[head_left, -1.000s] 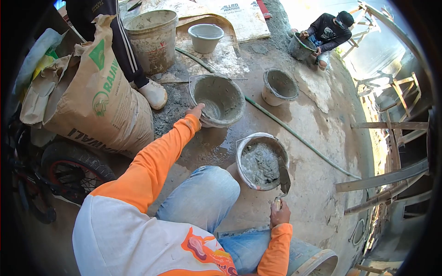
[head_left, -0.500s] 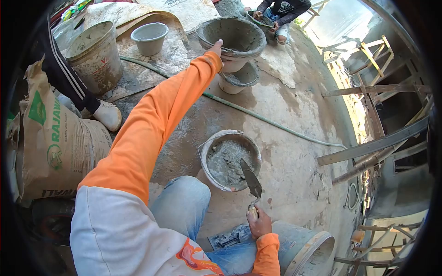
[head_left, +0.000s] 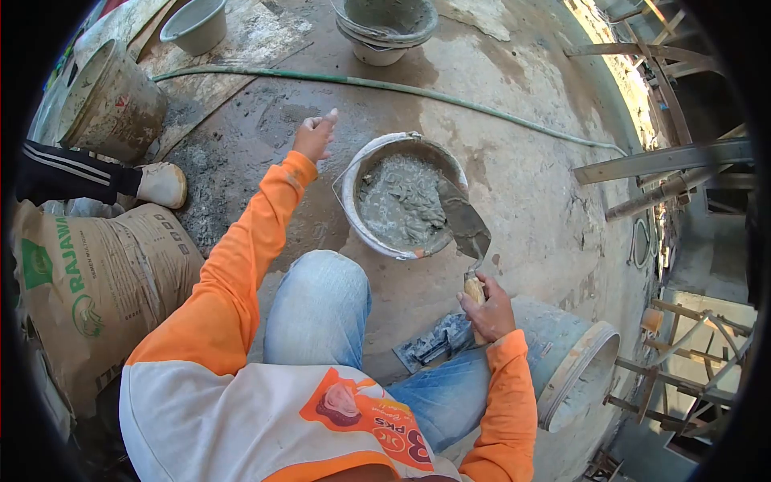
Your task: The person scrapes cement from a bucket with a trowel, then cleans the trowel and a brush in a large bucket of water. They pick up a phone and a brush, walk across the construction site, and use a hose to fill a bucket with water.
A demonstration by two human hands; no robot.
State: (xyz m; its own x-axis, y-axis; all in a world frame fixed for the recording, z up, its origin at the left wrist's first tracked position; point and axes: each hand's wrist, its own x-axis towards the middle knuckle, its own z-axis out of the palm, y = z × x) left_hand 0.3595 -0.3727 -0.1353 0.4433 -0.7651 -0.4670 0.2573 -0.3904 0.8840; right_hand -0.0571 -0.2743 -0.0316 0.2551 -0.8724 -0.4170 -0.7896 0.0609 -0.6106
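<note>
My right hand (head_left: 490,312) grips the wooden handle of a pointed trowel (head_left: 466,222). The trowel's mortar-smeared blade overlaps the near right rim of a bucket (head_left: 351,197) full of wet grey mortar (head_left: 401,201). Left of that bucket, my left hand (head_left: 316,136) is in the air with nothing in it, its fingers loosely bent and the thumb apart. Farther off, a dark mortar basin (head_left: 385,20) sits stacked on a smaller bucket (head_left: 377,55).
A green hose (head_left: 385,87) crosses the ground beyond the bucket. To the left are a cement bag (head_left: 120,281), a dirty tall bucket (head_left: 120,104), a small grey pail (head_left: 195,28) and another person's shoe (head_left: 163,185). A plastering float (head_left: 438,341) and a tipped bucket (head_left: 562,345) lie near my right leg.
My left hand has let go of the dark basin, which now rests in the bucket below it, and has drawn back toward me. The view has tipped downward; the trowel remains in my right hand.
</note>
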